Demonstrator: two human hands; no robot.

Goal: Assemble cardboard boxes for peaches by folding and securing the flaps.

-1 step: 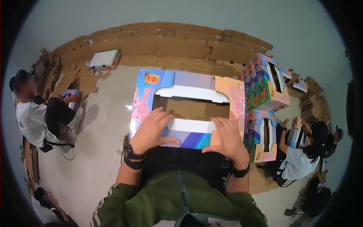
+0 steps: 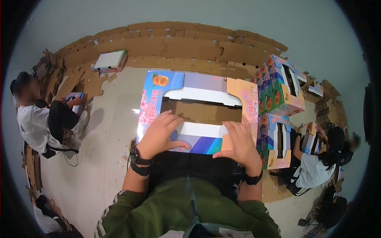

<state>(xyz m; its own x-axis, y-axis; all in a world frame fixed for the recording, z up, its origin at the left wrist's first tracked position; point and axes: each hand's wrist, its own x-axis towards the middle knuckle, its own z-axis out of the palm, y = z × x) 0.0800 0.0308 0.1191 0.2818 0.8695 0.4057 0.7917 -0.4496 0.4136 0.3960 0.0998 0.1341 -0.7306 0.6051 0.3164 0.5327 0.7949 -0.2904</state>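
In front of me lies a colourful fruit carton [image 2: 200,144], its top printed with a peach and pink blossoms. A wide rectangular opening in the top shows bare brown cardboard [image 2: 202,113] inside. White flaps [image 2: 202,96] line the far and near sides of that opening. My left hand [image 2: 158,135] rests on the near left corner, fingers stretched toward the opening and thumb along the near panel. On the near right, my right hand [image 2: 238,142] lies with spread fingers on the orange-edged corner, its thumb pointing inward. Both hands touch the carton without wrapping round it.
Matching cartons are stacked [image 2: 279,89] at the right, with another carton [image 2: 279,148] below them. A white-topped carton [image 2: 110,60] sits far left by a cardboard barrier [image 2: 170,47]. Seated people handle cartons at left [image 2: 35,123] and right [image 2: 317,166].
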